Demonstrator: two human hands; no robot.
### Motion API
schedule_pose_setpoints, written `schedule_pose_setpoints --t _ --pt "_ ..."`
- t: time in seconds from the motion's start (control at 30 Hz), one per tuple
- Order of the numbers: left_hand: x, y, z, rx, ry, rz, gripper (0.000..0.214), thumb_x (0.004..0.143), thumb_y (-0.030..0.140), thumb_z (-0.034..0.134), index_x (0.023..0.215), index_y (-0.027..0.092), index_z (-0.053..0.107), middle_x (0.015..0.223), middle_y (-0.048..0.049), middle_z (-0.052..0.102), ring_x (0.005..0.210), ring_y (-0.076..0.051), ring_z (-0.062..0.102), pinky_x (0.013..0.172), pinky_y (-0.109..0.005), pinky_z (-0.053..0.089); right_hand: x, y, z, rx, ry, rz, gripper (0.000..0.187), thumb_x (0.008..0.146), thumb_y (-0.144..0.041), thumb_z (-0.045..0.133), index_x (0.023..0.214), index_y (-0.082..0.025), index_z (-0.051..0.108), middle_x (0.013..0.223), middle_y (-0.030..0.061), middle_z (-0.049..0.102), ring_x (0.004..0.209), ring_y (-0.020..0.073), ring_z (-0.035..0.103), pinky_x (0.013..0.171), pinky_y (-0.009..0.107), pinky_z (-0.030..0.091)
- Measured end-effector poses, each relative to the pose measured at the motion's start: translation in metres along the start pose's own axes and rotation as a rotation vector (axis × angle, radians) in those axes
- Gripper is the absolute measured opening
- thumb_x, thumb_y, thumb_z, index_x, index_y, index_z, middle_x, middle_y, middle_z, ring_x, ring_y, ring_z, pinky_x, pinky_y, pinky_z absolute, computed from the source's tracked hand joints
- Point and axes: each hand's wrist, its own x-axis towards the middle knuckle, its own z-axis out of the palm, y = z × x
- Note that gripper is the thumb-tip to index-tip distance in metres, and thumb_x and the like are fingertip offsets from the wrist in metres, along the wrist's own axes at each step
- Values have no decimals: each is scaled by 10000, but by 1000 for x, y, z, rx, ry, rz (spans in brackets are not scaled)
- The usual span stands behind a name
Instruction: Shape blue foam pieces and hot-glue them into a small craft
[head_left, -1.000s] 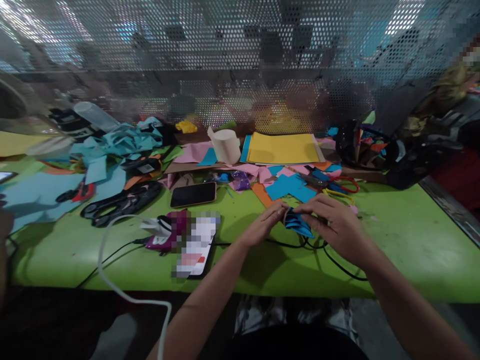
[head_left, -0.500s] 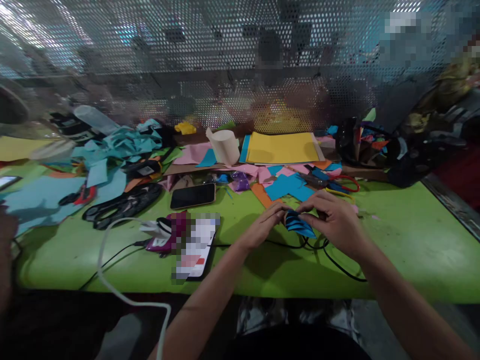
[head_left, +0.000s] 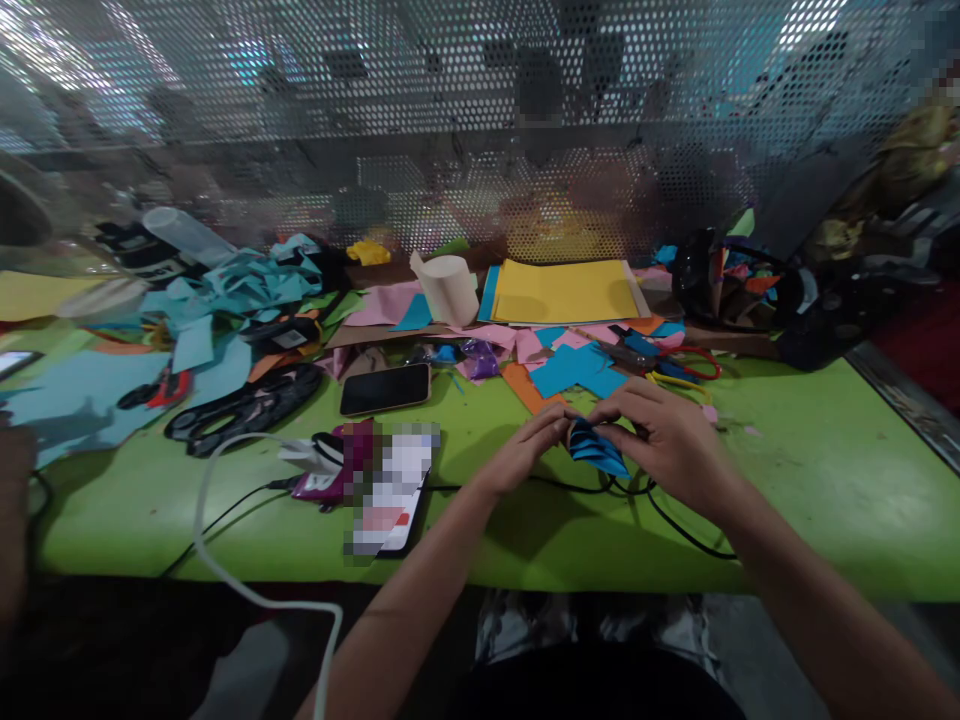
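Observation:
A folded blue paper piece (head_left: 596,447) is held between both my hands just above the green table (head_left: 810,480). My left hand (head_left: 525,450) pinches its left edge with closed fingertips. My right hand (head_left: 667,440) curls over its right side, fingers closed on the paper. Flat blue paper squares (head_left: 577,370) lie just beyond my hands. A black cable (head_left: 675,525) runs under my right wrist.
A black phone (head_left: 386,388) and a second phone (head_left: 390,490) lie to the left, with black scissors (head_left: 240,405) and a white cable (head_left: 247,590). Yellow paper sheets (head_left: 562,292), a tape roll (head_left: 450,288) and paper scraps (head_left: 225,290) crowd the back. A perforated metal screen (head_left: 480,120) stands behind.
My hands kept working the blue paper in place; the fold shifted slightly between my fingers. The view moved a little. Nothing else on the table changed.

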Motion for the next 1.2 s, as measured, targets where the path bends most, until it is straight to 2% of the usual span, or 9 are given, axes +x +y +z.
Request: schedule_pose_setpoints --t 0.4,0.53,0.9,1.2 --pt "0 -9 -2 -45 18 -22 443 888 544 550 1123 188 670 1123 -72 661 1117 -255 544 993 -384 435 0 0 3 -137 -6 -102 127 937 -205 585 992 -235 695 937 38 666 827 168 638 738 267 449" --pt "1 -13 -4 -60 -20 -12 431 904 529 532 1117 181 672 1111 -75 662 1105 -249 550 990 -377 426 0 -3 2 -187 12 -136 142 945 -222 573 981 -239 709 919 40 671 806 161 634 720 265 436" --pt "-1 -1 -2 -48 -46 -5 422 928 501 493 1141 171 648 1160 -75 637 1098 -231 534 1028 -365 382 0 -6 0 -197 37 -180 134 949 -212 567 944 -214 701 917 50 683 806 159 630 733 265 439" --pt "-1 1 -1 -55 -42 -5 406 920 505 502 1111 181 653 1085 -69 647 1055 -235 542 1006 -377 396 0 -8 -1 -219 11 -158 147 948 -208 558 945 -215 705 936 57 687 816 167 630 725 273 437"
